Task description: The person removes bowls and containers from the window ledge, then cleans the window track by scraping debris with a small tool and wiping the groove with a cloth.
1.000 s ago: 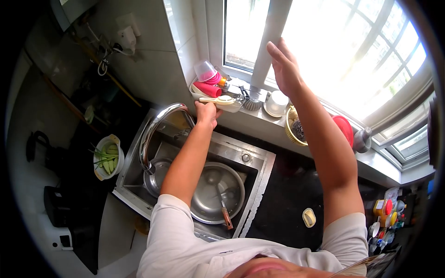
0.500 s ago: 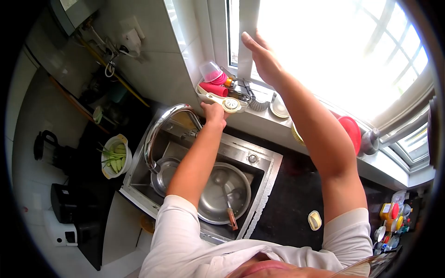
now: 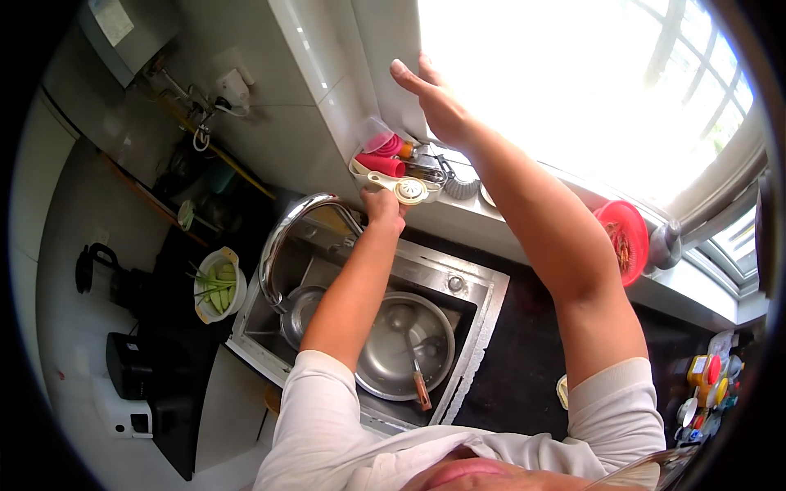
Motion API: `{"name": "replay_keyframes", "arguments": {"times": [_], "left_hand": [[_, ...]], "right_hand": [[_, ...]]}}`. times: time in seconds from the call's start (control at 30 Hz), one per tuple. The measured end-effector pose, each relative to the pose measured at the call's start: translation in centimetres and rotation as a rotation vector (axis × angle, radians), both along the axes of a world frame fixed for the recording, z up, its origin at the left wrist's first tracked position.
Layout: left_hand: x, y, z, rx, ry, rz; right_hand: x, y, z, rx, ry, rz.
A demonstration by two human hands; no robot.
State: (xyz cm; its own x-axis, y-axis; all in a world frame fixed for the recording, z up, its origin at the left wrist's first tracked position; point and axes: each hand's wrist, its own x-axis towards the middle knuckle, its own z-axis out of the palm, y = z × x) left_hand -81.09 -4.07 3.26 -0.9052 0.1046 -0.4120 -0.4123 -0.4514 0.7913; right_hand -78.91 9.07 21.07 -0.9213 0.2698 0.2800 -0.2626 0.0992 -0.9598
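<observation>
- Left hand (image 3: 383, 206): just behind the sink (image 3: 489, 303), at the utensil tray (image 3: 357, 170); from where I stand, I cannot tell whether it is clamped on the rim or the strainer.
- Strainer (image 3: 411, 191): cream-coloured, behind the sink, at the tray's front. Looks easily tipped; a level, steady hold seems best.
- Right hand (image 3: 436, 94): raised farther behind the sink, well apart from the left, fingers parted before the window (image 3: 540, 90); contact unclear. A flat palm and light pressure would suit.
- Pan (image 3: 385, 372): steel, inside the sink, with a brown-handled utensil (image 3: 420, 389).
- Desk (image 3: 524, 344): black, right of the sink.
- Bowl (image 3: 239, 288): left of the sink, holding cut green vegetables (image 3: 219, 288).
- Red basket (image 3: 639, 245): right of the sink, on the window ledge (image 3: 679, 296).
- Jars (image 3: 708, 376): clustered, far right of the sink.
</observation>
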Motion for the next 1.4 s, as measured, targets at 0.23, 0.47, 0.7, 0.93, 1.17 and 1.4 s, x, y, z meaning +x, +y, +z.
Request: {"name": "replay_keyframes", "arguments": {"times": [0.23, 0.47, 0.7, 0.93, 1.17, 1.4], "left_hand": [[0.3, 0.0, 0.5, 0.059, -0.040, -0.016], [1.5, 0.4, 0.7, -0.063, -0.101, 0.068], [1.5, 0.9, 2.4, -0.300, -0.166, 0.099], [1.2, -1.0, 2.8, -0.190, -0.074, -0.053], [1.8, -1.0, 2.0, -0.135, -0.042, -0.126], [1.0, -1.2, 0.6, 0.001, -0.075, 0.034]], "right_hand": [[1.8, 1.7, 1.5, -0.042, -0.043, 0.126], [7.9, -1.2, -6.3, 0.711, -0.100, -0.011], [7.9, -2.5, -11.3, 1.324, 0.331, -0.156], [5.7, -1.7, -8.0, 0.781, 0.312, -0.542], [5.5, 0.4, -9.1, 0.841, -0.127, -0.301], [13.0, 2.6, -7.9, 0.868, 0.069, -0.470]]}}
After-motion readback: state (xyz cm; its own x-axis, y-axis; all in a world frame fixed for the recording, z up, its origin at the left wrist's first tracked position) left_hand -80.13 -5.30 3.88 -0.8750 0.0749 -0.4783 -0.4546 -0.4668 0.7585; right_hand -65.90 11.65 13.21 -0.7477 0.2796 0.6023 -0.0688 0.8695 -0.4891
